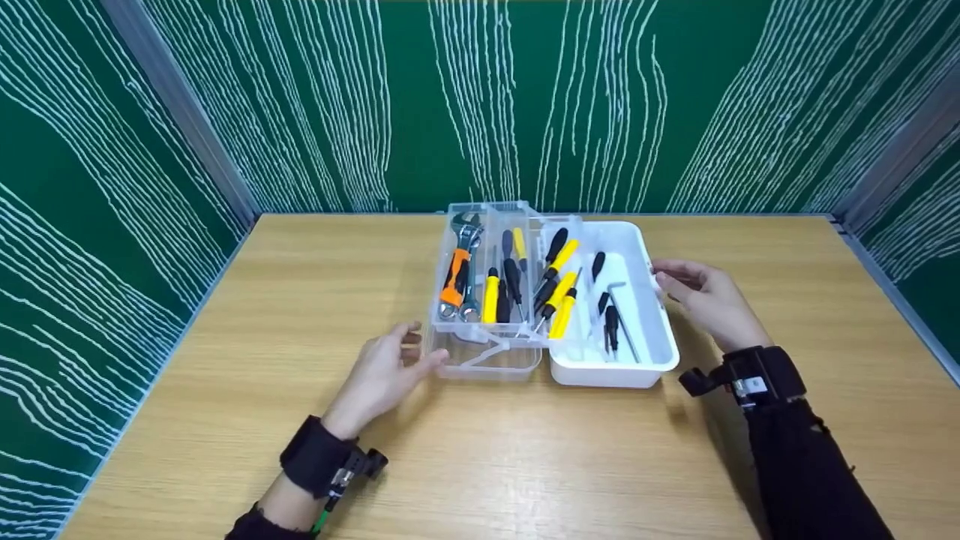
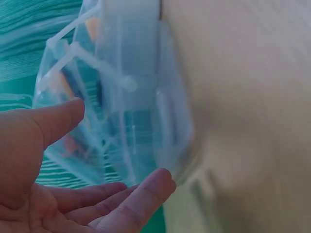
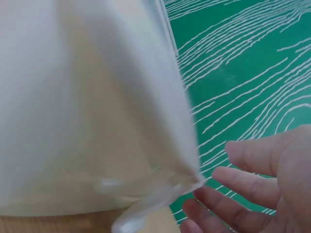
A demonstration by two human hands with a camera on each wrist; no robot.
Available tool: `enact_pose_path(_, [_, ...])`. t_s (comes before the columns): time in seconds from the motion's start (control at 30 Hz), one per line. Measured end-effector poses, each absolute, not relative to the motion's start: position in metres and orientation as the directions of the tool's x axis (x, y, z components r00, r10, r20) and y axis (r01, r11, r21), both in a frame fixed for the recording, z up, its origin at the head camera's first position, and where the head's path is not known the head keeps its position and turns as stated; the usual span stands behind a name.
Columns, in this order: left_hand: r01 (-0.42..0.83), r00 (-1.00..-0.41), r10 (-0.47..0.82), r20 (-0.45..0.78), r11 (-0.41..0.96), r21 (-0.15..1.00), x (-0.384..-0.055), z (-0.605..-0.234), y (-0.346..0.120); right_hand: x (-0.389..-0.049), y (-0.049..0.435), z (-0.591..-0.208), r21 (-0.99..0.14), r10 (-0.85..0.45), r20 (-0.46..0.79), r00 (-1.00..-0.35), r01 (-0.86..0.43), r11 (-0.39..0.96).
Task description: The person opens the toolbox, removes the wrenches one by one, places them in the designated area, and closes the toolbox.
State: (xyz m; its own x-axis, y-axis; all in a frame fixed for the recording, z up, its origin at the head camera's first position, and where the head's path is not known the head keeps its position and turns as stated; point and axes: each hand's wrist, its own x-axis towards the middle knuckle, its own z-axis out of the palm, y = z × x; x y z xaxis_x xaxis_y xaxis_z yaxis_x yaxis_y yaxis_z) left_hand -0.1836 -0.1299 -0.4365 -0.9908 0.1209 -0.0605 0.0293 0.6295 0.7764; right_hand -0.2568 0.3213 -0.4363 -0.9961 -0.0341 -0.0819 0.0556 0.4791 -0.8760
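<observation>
A white toolbox (image 1: 670, 334) stands open on the table, its clear plastic tray section (image 1: 487, 371) swung out to the left on hinged arms. My left hand (image 1: 386, 371) is at the tray's front left corner, thumb and fingers spread around it without a visible grip. At the box's right wall is my right hand (image 1: 705, 296), its fingertips at the edge in the right wrist view. Through the clear plastic show an adjustable wrench (image 1: 466, 223) and an orange-and-black tool (image 1: 455, 279). Yellow-and-black screwdrivers (image 1: 562, 315) lie in the middle, and a hex key (image 1: 624, 330) in the white base.
The wooden table (image 1: 525, 457) extends on both sides and in front of the box. Green walls (image 1: 409, 105) with white wavy lines rise behind it and at both sides. Each wrist wears a black strap with a small camera.
</observation>
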Motion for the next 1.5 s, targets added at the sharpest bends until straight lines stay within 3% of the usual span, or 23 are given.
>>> enact_pose_path(0.37, [0.079,-0.997,0.057,0.054,0.742,0.666,-0.195,-0.387,-0.13,-0.24,0.314,-0.412,-0.854,0.009,0.035,-0.999,-0.026,0.519])
enact_pose_path(0.7, [0.174,-0.982,0.102,0.161,0.82,0.545,-0.212,-0.351,-0.113,-0.231,0.297,-0.392,-0.817,-0.028,0.153,-0.988,-0.143,0.559])
enact_pose_path(1.13, [0.182,-0.979,0.127,0.16,0.901,0.394,-0.247,-0.321,-0.08,-0.217,0.279,-0.379,-0.816,-0.094,0.203,-0.975,-0.222,0.534])
enact_pose_path(1.5, [0.117,-0.993,0.099,0.067,0.925,0.362,-0.276,-0.317,-0.052,-0.209,0.266,-0.377,-0.81,-0.122,0.18,-0.976,-0.218,0.545])
